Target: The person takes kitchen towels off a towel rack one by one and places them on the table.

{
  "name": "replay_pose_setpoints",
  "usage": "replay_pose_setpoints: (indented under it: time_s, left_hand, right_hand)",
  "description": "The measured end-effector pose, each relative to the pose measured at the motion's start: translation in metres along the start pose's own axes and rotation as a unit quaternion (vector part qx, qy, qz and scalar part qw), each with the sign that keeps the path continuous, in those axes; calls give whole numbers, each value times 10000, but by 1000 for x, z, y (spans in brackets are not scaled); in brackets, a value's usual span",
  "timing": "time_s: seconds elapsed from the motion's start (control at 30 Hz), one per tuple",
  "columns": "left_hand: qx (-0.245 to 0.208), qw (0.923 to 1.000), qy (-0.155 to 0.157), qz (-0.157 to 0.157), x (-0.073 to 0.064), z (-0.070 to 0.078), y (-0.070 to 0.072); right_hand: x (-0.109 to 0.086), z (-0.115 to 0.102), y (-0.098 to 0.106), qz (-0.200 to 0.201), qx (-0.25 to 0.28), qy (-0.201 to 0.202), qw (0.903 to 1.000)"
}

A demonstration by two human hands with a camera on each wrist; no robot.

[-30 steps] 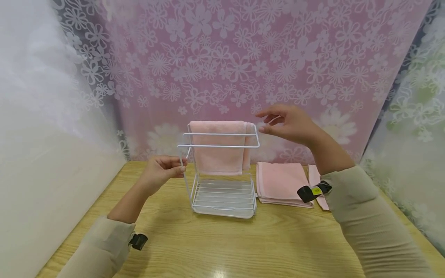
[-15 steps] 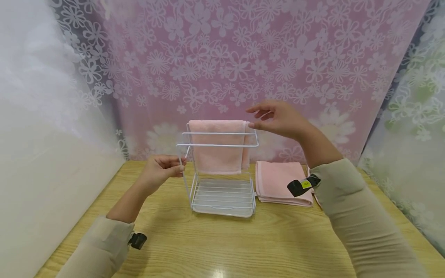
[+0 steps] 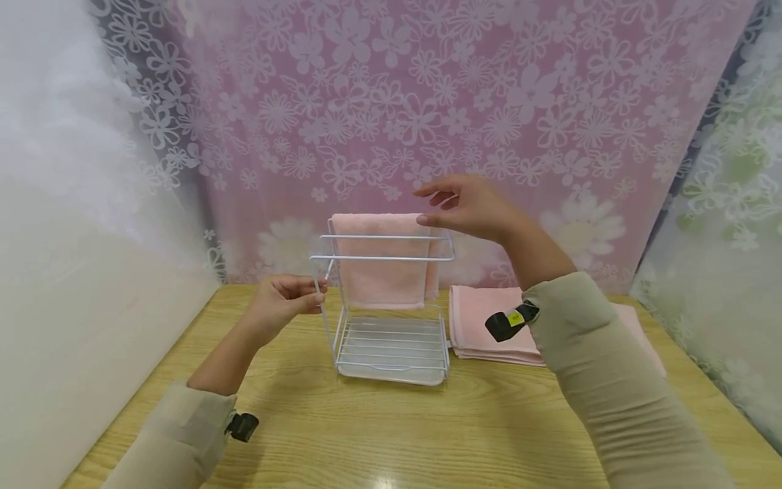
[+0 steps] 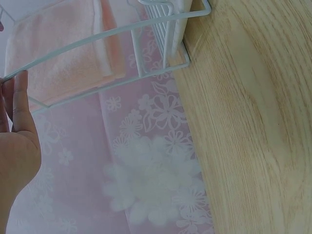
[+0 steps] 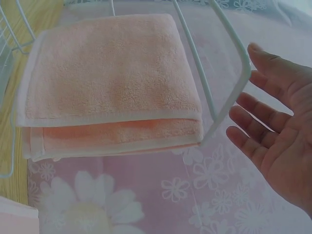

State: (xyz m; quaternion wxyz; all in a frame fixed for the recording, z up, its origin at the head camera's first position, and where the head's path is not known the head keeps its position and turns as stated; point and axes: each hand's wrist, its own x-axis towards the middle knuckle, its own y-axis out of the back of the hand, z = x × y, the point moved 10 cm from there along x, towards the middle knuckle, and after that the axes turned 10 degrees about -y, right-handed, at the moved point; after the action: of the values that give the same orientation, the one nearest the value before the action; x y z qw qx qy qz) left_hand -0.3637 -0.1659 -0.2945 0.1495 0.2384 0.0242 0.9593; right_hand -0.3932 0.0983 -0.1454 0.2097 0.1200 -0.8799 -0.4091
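Note:
A white wire rack [image 3: 383, 258] with a slatted lower shelf and a pale tray [image 3: 394, 375] stands on the table. Over its rear top bar hangs a folded pink towel [image 3: 381, 285], its two layers showing in the right wrist view [image 5: 112, 68]. My left hand [image 3: 275, 309] pinches the rack's left upright between thumb and fingers; in the left wrist view the fingertips [image 4: 20, 92] lie against the wire. My right hand [image 3: 470, 209], fingers loosely bent, hovers at the hanging towel's upper right end. It holds nothing. Whether the thumb touches the towel, I cannot tell.
Right of the rack, a folded pink towel [image 3: 482, 319] lies on the wood-grain table [image 3: 379, 435]. Another pink towel [image 3: 638, 333] is partly hidden by my right sleeve. A flowered pink curtain [image 3: 415, 102] hangs behind, with pale walls at both sides.
My right hand has moved left, from beside the rack's right end to over the hanging towel's right end. The left hand keeps its grip, and the rack stays in place.

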Motion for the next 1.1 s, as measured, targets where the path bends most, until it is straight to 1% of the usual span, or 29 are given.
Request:
replay_pose_setpoints:
  time_s: [0.2,0.57,0.8,0.97,1.1]
  left_hand:
    - [-7,10000,-38,8,0,2,1]
    - [-33,9999,-133,-8,2,5,0]
    - [-46,10000,-80,-13,1,2,-1]
    - [-71,9999,-79,3,-1,2,-1]
    - [-87,9999,-99,3,-1,2,-2]
  right_hand:
    - [10,-3,-7,-144,-229,-198,9994]
    - [24,-10,-15,-229,-100,-284,9993]
    - [31,-5,-24,-294,63,-363,9989]
    - [37,2,-31,-366,168,-394,9984]
    - [41,6,-37,-393,194,-496,9978]
